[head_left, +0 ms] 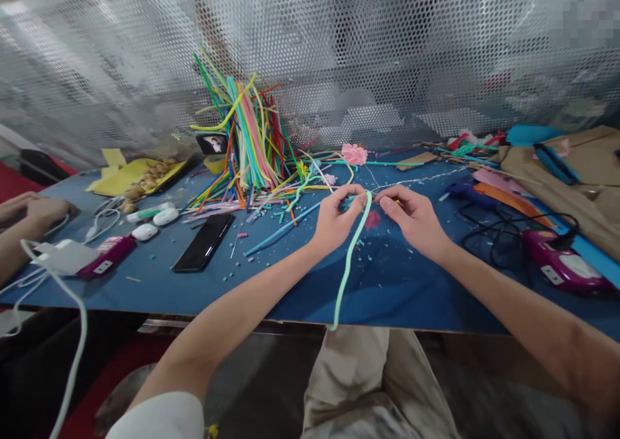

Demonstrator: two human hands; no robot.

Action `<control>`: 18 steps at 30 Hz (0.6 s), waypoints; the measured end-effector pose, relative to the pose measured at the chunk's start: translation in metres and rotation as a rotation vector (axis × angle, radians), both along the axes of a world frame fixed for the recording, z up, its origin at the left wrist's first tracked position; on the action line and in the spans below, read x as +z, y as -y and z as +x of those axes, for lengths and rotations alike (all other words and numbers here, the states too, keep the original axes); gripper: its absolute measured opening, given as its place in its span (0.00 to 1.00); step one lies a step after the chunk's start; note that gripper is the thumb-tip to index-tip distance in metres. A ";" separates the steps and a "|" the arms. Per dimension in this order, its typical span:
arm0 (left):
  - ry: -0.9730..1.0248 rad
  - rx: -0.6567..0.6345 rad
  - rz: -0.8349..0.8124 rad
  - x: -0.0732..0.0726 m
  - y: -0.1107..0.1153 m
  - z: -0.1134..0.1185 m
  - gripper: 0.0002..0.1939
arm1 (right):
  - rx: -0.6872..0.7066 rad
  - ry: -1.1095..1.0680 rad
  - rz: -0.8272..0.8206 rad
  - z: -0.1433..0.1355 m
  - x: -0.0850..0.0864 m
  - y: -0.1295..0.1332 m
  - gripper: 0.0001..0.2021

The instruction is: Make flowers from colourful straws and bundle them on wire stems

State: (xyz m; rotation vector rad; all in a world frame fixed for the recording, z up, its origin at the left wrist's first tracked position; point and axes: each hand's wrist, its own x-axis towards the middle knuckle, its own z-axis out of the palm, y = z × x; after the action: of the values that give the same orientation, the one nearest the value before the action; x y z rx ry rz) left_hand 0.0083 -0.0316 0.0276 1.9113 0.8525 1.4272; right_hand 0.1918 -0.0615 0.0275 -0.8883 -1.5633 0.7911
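A mint-green pipe cleaner (347, 268) hangs in a long curve from my left hand (338, 214), its lower end at the table's front edge. My left fingers are closed in a pinch on its upper end. Just to the right, my right hand (409, 214) is closed too, thumb against fingertips. What it holds is too small to make out. A blurred dark pink spot (372, 220) shows on the table between the hands. Behind them lie a pink fluffy flower (354, 155) and a thin silvery wire (421, 179).
A bundle of coloured pipe cleaners (252, 135) stands at the back. On the left are a black phone (203, 242), a white earbud case (166, 216), a purple power strip (107, 256) and another person's hands (41, 210). At right lie a glue gun (472, 195) and another purple power strip (564, 265).
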 end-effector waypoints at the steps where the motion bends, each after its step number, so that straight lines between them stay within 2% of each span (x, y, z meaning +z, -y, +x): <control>1: -0.007 -0.001 0.020 0.000 0.001 0.000 0.11 | 0.029 -0.012 0.002 0.001 0.000 -0.001 0.11; 6: 0.029 -0.001 0.025 0.002 0.003 0.000 0.11 | 0.321 -0.278 -0.152 0.003 -0.003 -0.004 0.10; 8: 0.043 -0.009 0.003 0.002 0.003 -0.001 0.11 | 0.391 -0.314 -0.197 0.003 -0.003 -0.003 0.09; 11: 0.044 -0.005 0.000 0.003 0.002 -0.002 0.11 | 0.395 -0.293 -0.211 0.006 0.000 -0.002 0.08; 18: -0.030 0.053 0.110 0.006 0.002 -0.005 0.10 | 0.286 -0.231 -0.222 0.015 0.007 -0.003 0.09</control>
State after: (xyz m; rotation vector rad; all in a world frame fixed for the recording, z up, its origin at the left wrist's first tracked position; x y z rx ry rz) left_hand 0.0029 -0.0336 0.0339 2.0098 0.8606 1.5091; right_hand 0.2073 -0.0590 0.0346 -0.7079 -1.4317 1.2462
